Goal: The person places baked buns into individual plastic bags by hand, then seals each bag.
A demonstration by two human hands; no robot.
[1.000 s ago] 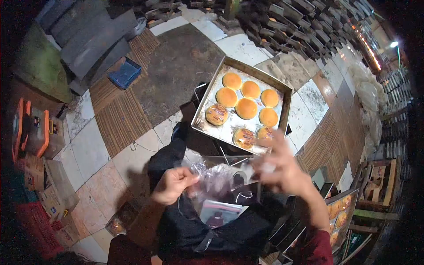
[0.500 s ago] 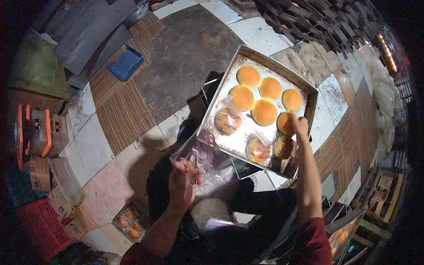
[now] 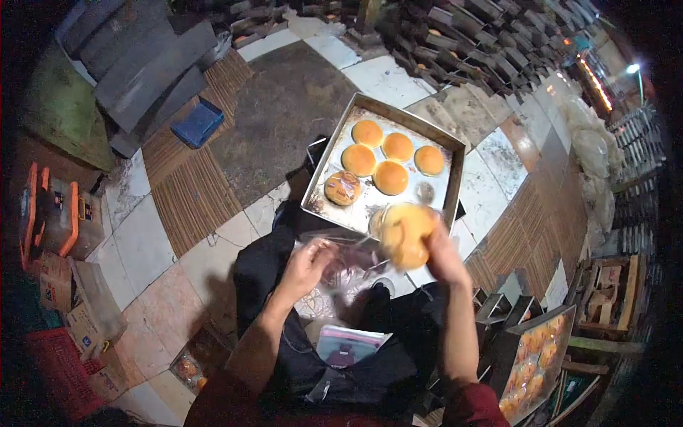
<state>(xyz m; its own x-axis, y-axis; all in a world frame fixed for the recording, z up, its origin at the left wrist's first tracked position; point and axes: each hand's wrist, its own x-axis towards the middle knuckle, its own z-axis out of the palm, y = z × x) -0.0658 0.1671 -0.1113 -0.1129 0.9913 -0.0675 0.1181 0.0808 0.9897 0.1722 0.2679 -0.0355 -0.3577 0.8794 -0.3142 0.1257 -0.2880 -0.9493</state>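
Observation:
A square metal tray (image 3: 434, 193) rests tilted in front of my knees. Several round golden buns (image 3: 390, 178) lie on it, and a bun in printed clear wrapping (image 3: 343, 188) sits at its near left corner. My right hand (image 3: 447, 257) grips a bun (image 3: 407, 238) just over the tray's near edge; it is smeared by motion. My left hand (image 3: 307, 269) pinches a clear plastic bag (image 3: 345, 260) above my lap, left of the lifted bun. Part of the tray's near edge is hidden by the bun and my right hand.
A stack of printed plastic bags (image 3: 348, 345) lies on my lap. To the right leans a tray of wrapped buns (image 3: 530, 363); at lower left is a box with buns (image 3: 192, 366). A blue basket (image 3: 198, 122), a red crate (image 3: 64, 373) and many stacked trays (image 3: 484, 43) stand around.
My right hand has lifted a bun from the tray's right side and brought it left and nearer. My left hand has risen slightly with the bag. The view has shifted.

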